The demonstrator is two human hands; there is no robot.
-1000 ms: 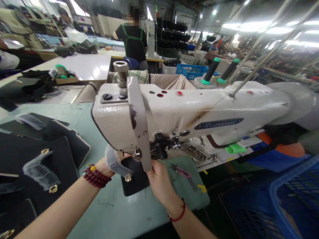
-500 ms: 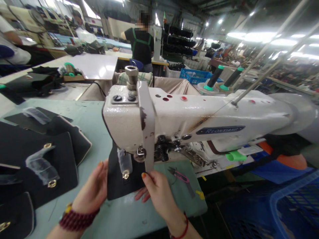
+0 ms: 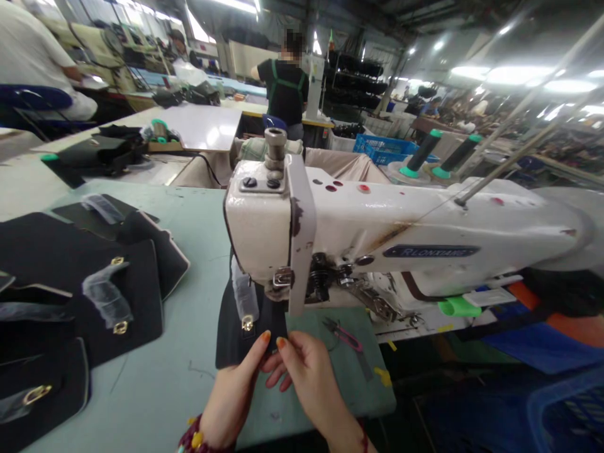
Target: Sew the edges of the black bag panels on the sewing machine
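Note:
A black leather-like panel (image 3: 229, 340) lies under the head of a white sewing machine (image 3: 257, 226). On it is a strap wrapped in clear plastic (image 3: 245, 299), ending in a gold clasp (image 3: 247, 323). My left hand (image 3: 232, 393) pinches the panel's near edge, thumb on top. Just beside it my right hand (image 3: 309, 377) is closed on the same edge near the right corner, with its lower fingers curled beneath. Both thumb tips nearly meet. The needle and presser foot are hidden behind the machine head.
Several similar black panels (image 3: 132, 296) overlap on the green tabletop (image 3: 189, 340) at left. Pink-handled thread snips (image 3: 349, 336) lie right of my right hand. A blue crate (image 3: 542, 402) stands at lower right. Thread cones (image 3: 425, 154) rise behind the machine; a person (image 3: 287, 88) stands further back.
My left hand has moved from the panel's left side to its near edge, beside my right hand. The right hand stays at the near right corner. The camera view has shifted slightly left.

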